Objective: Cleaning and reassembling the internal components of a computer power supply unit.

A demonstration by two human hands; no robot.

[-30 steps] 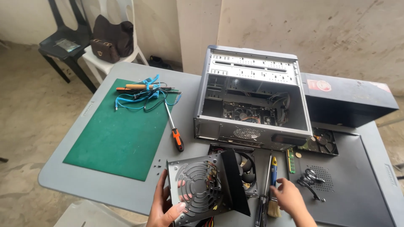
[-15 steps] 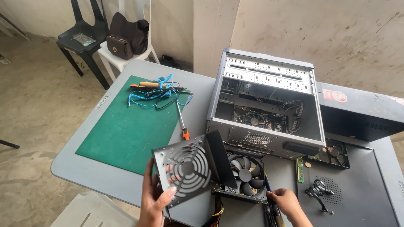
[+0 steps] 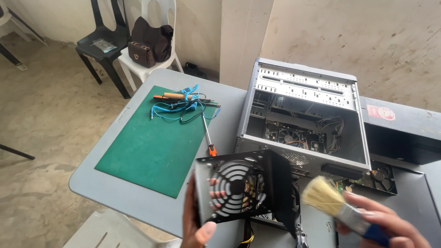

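The power supply box (image 3: 241,188), a grey metal box with a round fan grill, is up in the air now, clear of the table (image 3: 92,179). A second ago it sat lower, and the right hand held nothing you could see well. Now the right hand (image 3: 390,227) has lifted a paint brush (image 3: 342,206), and its pale bristles are just beside the box, to the right of it. So the box and brush have come close together.

The left hand (image 3: 197,225) grips the box from below. The thumb presses on the front bottom edge, and the other fingers (image 3: 218,195) wrap behind the grill, showing through the holes. The right fingers are closed tight around the blue brush handle.

Past the fingers stands the open computer case (image 3: 303,119). Inside it are a green board with a small fan and some loose wires. Left of the hands lies a green mat (image 3: 156,147) with a screwdriver (image 3: 207,135) and a blue coiled strap (image 3: 183,103).
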